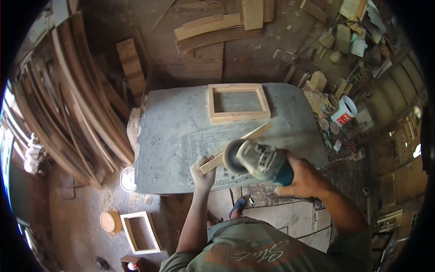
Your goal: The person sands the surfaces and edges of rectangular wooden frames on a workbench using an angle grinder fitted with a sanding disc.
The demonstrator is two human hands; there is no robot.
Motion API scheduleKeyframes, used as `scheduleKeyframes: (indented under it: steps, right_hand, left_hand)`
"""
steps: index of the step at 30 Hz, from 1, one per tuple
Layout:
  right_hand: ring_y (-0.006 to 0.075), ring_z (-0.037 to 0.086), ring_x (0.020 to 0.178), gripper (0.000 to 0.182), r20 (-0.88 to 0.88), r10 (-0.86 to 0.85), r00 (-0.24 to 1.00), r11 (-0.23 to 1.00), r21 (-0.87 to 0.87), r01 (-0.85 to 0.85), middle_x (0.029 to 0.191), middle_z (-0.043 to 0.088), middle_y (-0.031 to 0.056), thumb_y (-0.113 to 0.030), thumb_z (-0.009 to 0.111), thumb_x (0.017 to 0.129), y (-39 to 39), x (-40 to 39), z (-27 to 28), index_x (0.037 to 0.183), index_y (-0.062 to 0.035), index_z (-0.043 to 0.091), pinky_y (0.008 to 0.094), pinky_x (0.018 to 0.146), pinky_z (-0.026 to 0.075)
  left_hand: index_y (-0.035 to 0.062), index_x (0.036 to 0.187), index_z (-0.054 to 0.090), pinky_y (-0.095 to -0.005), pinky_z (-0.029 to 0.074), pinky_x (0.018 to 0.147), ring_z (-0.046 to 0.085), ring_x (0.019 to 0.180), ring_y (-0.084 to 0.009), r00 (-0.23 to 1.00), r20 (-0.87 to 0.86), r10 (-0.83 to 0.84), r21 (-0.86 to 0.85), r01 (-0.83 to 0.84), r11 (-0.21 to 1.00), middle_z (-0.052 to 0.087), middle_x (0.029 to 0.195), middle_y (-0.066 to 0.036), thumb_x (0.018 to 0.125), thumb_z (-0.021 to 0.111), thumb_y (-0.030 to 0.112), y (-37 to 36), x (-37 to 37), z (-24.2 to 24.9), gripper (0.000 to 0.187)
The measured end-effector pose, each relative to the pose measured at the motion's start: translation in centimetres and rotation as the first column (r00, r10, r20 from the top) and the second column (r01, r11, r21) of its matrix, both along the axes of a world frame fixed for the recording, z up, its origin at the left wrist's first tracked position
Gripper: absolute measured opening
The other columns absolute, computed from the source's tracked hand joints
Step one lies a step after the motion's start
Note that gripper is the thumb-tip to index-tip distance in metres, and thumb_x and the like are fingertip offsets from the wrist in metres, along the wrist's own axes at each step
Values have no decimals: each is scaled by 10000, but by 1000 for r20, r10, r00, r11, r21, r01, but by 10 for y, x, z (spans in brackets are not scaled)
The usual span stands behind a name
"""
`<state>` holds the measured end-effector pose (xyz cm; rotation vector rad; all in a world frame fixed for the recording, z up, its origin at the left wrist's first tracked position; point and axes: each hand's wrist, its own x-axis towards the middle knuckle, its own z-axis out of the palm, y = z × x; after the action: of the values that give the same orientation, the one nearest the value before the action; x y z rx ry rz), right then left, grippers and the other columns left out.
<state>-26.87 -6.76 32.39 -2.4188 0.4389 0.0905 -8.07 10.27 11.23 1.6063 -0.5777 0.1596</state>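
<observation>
My left hand (201,171) is closed around the near end of a narrow wooden strip (259,131), which slants up to the right above the table. In my right hand (304,177) is an angle grinder (262,161), gripped by its teal body. The grinder's round disc (234,157) lies against the middle of the strip, or just over it; exact contact is hard to make out. Beyond the strip, a rectangular wooden frame (239,116) lies flat on the grey tabletop (172,131).
Long curved boards (72,95) lean at the left. A white bucket (345,111) and several cans stand at the table's right. On the floor at lower left are a second frame (154,232) and a round tan container (110,221). Wood offcuts (208,26) lie beyond the table.
</observation>
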Motion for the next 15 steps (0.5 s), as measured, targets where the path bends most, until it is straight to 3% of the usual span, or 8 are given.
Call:
scheduleKeyframes:
  steps: [3,4,7,8,10,15]
  right_hand:
    - [304,618,1064,860,-50,-35,998,999,17,36,1134,619,227,-188,824,591,-7,-4,2,1328,19,431,391,942,462]
    - [398,632,1023,815,4,-56,998,998,5,56,1077,633,261,-226,802,601,-16,-9,-5,1304,-25,441,427,887,495]
    - [330,630,1052,812,156,-93,983,996,13,92,1120,630,228,-210,812,585,-44,-17,-11,1287,-10,457,393,908,482]
    - [282,613,1069,826,122,-185,975,982,60,179,1147,623,197,-191,821,570,-50,-19,-9,1289,-1,462,371,923,469]
    - [284,615,1055,830,130,-220,967,973,96,209,1130,626,193,-185,821,571,-67,-23,-16,1296,-3,460,375,921,471]
    - [312,630,1035,812,100,-196,976,980,52,191,1118,627,217,-188,810,582,-47,-21,-13,1291,-4,458,394,901,484]
  left_hand:
    - [33,623,484,-314,360,452,417,434,-190,1000,16,0,-2,0,1000,471,520,-123,848,678,94,-1,-2,-6,303]
    - [36,626,500,-264,338,470,376,491,-88,1000,-3,-6,-8,6,1000,468,512,-45,854,668,64,0,-3,-5,285]
    - [34,622,491,-265,328,467,368,490,-90,1000,-12,-5,-23,5,1000,455,506,-44,849,672,64,-1,-1,-7,292]
    - [33,625,494,-276,339,464,383,478,-111,1000,-14,-4,-4,4,1000,458,511,-65,850,673,75,-1,-1,-5,291]
    - [30,631,500,-299,361,459,413,455,-155,1000,-15,-10,29,10,1000,465,521,-107,851,675,97,0,-3,1,289]
    - [29,627,495,-290,343,459,395,466,-128,1000,2,24,23,-24,999,458,515,-81,839,674,67,-1,-4,-2,280]
